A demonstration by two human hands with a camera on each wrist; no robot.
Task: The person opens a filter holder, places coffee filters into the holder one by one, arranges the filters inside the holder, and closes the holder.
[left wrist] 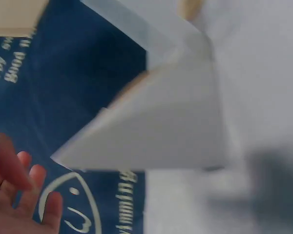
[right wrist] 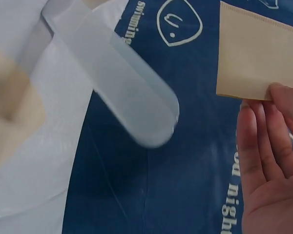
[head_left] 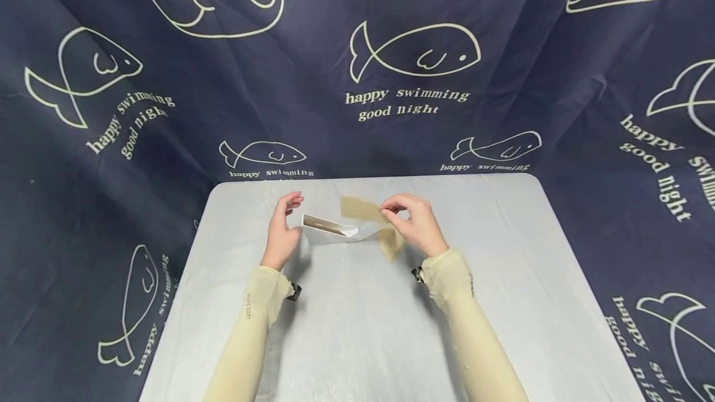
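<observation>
My right hand pinches a tan paper coffee filter at its edge, and the filter's crimped seam shows in the right wrist view. Under that hand a second tan paper piece lies on the table. A white box stands between the hands with its top open and brown paper inside. Its long white flap sticks out toward the right. Just left of the box is my left hand, fingers loosely bent and holding nothing; the left wrist view shows its fingers apart from the box.
The white table has rounded far corners. Behind it and along both sides hangs a dark blue curtain with fish drawings and lettering. Each wrist wears a small black device, the left one close over the tabletop.
</observation>
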